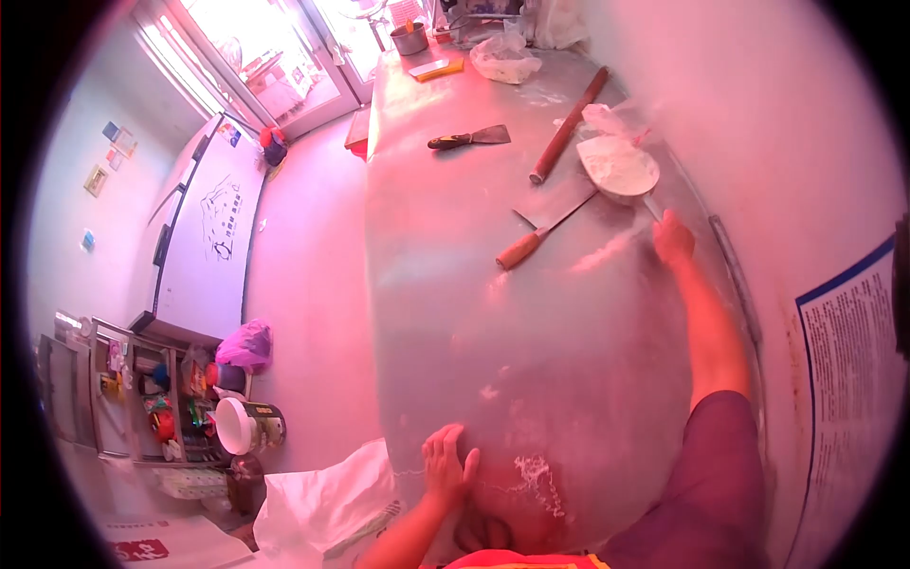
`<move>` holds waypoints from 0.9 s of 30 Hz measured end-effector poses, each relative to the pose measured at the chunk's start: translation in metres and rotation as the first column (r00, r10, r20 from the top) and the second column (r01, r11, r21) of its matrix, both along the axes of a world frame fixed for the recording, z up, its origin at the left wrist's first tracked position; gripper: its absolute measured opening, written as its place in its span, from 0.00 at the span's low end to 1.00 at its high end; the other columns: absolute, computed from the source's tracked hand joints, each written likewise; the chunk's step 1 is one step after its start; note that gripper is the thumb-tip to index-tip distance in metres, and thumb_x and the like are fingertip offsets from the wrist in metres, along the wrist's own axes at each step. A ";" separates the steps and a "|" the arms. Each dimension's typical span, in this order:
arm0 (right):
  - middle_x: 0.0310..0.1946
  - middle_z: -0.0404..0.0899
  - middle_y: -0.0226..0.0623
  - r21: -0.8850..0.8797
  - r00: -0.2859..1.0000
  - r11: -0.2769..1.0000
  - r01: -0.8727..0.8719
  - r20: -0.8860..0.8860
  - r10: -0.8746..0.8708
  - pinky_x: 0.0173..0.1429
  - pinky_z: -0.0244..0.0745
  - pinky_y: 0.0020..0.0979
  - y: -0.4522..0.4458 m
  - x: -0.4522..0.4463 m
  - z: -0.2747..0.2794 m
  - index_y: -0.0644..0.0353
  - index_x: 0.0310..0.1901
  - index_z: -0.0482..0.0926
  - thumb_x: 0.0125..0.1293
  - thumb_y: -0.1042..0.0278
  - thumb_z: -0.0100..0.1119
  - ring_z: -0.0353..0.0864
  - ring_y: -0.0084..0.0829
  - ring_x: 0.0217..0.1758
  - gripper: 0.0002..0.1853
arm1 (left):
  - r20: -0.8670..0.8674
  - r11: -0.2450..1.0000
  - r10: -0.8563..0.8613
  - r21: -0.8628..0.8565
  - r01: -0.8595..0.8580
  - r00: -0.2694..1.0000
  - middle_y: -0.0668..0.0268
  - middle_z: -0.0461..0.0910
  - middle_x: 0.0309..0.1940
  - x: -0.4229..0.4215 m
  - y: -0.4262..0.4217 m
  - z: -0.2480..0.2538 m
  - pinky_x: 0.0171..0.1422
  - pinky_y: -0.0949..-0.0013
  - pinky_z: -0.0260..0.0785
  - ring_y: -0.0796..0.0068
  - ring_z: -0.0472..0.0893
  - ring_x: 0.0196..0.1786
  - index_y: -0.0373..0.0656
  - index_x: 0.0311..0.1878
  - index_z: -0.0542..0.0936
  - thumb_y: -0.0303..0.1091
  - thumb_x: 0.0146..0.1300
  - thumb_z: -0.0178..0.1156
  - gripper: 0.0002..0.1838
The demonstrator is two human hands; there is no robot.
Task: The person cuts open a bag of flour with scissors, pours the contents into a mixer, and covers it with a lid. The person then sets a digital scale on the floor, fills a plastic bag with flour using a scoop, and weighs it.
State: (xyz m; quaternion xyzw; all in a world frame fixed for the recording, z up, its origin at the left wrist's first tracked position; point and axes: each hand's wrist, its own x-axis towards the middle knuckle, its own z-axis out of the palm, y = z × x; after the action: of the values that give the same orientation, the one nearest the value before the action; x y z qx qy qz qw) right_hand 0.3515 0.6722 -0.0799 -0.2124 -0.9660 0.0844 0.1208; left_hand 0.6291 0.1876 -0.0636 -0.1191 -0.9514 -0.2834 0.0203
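Observation:
My right hand (673, 239) is stretched forward along the wall side of the metal table (455, 332), its fingers wrapped round the handle of a scoop (653, 206). The scoop's bowl is heaped with white flour (618, 169). My left hand (445, 465) lies on the table's near edge with fingers apart and nothing in it. Left of the scoop lies a wooden-handled knife (519, 250), its blade pointing toward the scoop. A reddish rolling pin (569, 128) and a scraper with a dark handle (471, 138) lie farther back. Smears of flour (536, 474) mark the tabletop near me.
At the far end stand a pot (409, 39), a yellow-edged tool (438, 69) and a plastic bag (505, 59). A white sack (327, 498) borders the near left corner. A bucket (248, 427) and a chest freezer (209, 237) stand left. The wall (758, 161) runs along the right.

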 end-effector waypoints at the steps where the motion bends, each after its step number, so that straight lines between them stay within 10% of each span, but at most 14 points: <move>1: 0.34 0.76 0.51 -0.029 0.999 0.999 -0.030 0.013 0.030 0.41 0.70 0.48 -0.007 0.016 0.001 0.60 0.38 0.68 0.60 0.55 0.49 0.76 0.52 0.38 0.15 | -0.012 1.000 -0.001 0.008 0.001 1.000 0.55 0.67 0.52 0.000 0.000 0.001 0.61 0.57 0.53 0.55 0.65 0.56 0.40 0.54 0.66 0.39 0.55 0.57 0.25; 17: 0.27 0.76 0.50 -0.050 0.950 0.951 -0.306 -0.084 0.302 0.35 0.67 0.49 -0.241 0.423 0.183 0.60 0.40 0.70 0.59 0.66 0.52 0.75 0.55 0.33 0.10 | -0.159 0.961 0.103 0.271 -0.057 0.982 0.48 0.66 0.53 0.070 -0.045 0.012 0.63 0.56 0.55 0.51 0.63 0.58 0.37 0.52 0.67 0.39 0.57 0.56 0.23; 22: 0.17 0.67 0.43 -0.247 0.909 0.876 -0.414 -0.074 0.409 0.27 0.62 0.36 -0.358 0.501 0.217 0.61 0.34 0.70 0.59 0.64 0.54 0.69 0.36 0.20 0.09 | -0.204 0.834 0.074 0.549 0.051 0.976 0.49 0.66 0.52 0.166 -0.175 0.094 0.62 0.57 0.56 0.52 0.64 0.58 0.35 0.48 0.69 0.33 0.56 0.54 0.17; 27: 0.18 0.66 0.43 -0.363 0.772 0.706 -0.608 -0.062 0.633 0.28 0.62 0.34 -0.472 0.525 0.223 0.61 0.33 0.71 0.57 0.66 0.56 0.69 0.37 0.22 0.08 | -0.426 0.921 0.381 0.256 -0.294 0.821 0.52 0.69 0.49 0.262 -0.379 0.143 0.61 0.60 0.57 0.54 0.67 0.55 0.35 0.49 0.70 0.30 0.55 0.58 0.18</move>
State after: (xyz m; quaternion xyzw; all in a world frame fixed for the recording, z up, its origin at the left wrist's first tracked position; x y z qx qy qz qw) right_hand 0.8770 0.2006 0.1435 0.1038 -0.9515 0.2895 0.0117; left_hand 0.8908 -0.1914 0.0798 -0.0106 -0.8945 -0.3224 0.3095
